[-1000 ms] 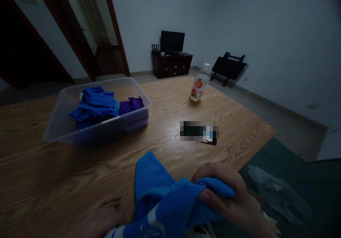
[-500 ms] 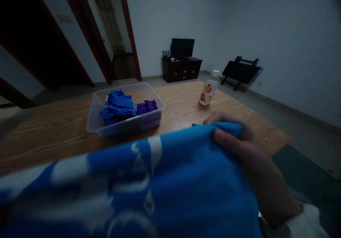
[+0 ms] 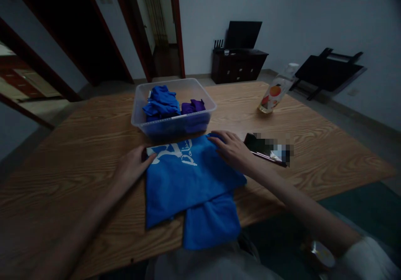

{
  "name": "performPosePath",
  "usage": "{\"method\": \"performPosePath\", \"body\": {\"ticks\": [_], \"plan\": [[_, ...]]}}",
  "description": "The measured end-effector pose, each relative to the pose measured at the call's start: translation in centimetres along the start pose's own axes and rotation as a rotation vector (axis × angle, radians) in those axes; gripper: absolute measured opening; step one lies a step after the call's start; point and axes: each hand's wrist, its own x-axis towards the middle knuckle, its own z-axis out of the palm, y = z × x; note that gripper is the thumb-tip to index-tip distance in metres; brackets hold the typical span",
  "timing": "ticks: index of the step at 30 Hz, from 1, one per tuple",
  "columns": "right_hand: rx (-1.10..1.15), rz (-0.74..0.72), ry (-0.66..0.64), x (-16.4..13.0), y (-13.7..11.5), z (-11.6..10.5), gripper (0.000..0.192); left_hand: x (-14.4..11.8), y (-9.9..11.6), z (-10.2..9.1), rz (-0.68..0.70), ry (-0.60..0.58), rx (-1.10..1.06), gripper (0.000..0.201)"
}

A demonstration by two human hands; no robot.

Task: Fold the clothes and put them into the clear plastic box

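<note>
- The left hand (image 3: 133, 167) is lying open, palm down, its fingertips pressing on the near-left top corner of the blue printed garment (image 3: 188, 175); it is gripping nothing.
- The right hand (image 3: 230, 148) is resting flat and open on the garment's top right corner, fingers spread toward the tub, likewise pinning cloth rather than clutching it.
- The garment is lying spread on the wooden table (image 3: 78, 146), just in front of the person, white lettering facing up near the far edge; its lower part is hanging over the near table edge as a narrower flap.
- Judging from this, the laying-out is looking done and the folding seems barely begun: the cloth is flat but not yet a compact bundle, and the overhanging flap is waiting to be brought up.
- The clear plastic tub (image 3: 173, 104) is sitting just beyond the garment, nearly touching its far edge, and is holding bundled blue clothes (image 3: 161, 100) on the left and a purple piece (image 3: 192, 105) on the right, so some of the batch appears already put away.
- A phone (image 3: 261, 146), partly blurred, is lying close beside the right hand.
- A drink bottle with fruit label (image 3: 275, 96) is standing well apart at the far right of the table.
- The room is dim; fine creases in the cloth are hard to make out.
</note>
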Motion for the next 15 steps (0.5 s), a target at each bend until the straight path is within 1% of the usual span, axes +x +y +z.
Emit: {"method": "performPosePath", "body": {"ticks": [2, 3, 4, 5, 6, 7, 8, 9, 10, 11, 13, 15], "plan": [[0.072, -0.141, -0.148, -2.1, -1.4, -1.2, 0.040, -2.1, 1.1, -0.3, 0.178, 0.094, 0.124, 0.059], [0.133, -0.187, -0.224, -3.3, -1.9, -1.6, 0.044, -3.5, 1.7, -0.3, 0.278, 0.117, 0.172, 0.057], [0.173, -0.210, -0.274, -4.4, -2.4, -1.8, 0.054, -5.0, 2.2, -0.2, 0.366, 0.112, 0.224, 0.055], [0.187, -0.213, -0.294, -5.5, -2.7, -1.7, 0.061, -6.5, 2.7, 0.0, 0.432, 0.095, 0.277, 0.055], [0.182, -0.209, -0.292, -6.4, -2.9, -1.4, 0.063, -8.0, 3.0, 0.4, 0.485, 0.073, 0.311, 0.059], [0.163, -0.201, -0.278, -7.2, -3.0, -1.0, 0.061, -9.4, 3.2, 0.9, 0.548, 0.025, 0.315, 0.066], [0.145, -0.197, -0.252, -7.6, -3.0, -0.5, 0.053, -10.6, 3.3, 1.3, 0.599, -0.025, 0.304, 0.074], [0.136, -0.201, -0.225, -7.9, -3.0, 0.0, 0.043, -11.7, 3.3, 1.7, 0.635, -0.076, 0.284, 0.081], [0.140, -0.207, -0.199, -7.9, -2.9, 0.3, 0.034, -12.4, 3.3, 1.9, 0.658, -0.120, 0.261, 0.083], [0.160, -0.212, -0.173, -7.7, -2.8, 0.5, 0.028, -12.9, 3.2, 2.0, 0.661, -0.146, 0.240, 0.078], [0.227, -0.195, -0.118, -6.8, -2.4, 0.4, 0.024, -13.2, 2.9, 1.6, 0.624, -0.161, 0.194, 0.056], [0.278, -0.121, -0.083, -5.6, -1.9, -0.2, 0.022, -12.8, 2.7, 0.5, 0.547, -0.155, 0.113, 0.037]]}}
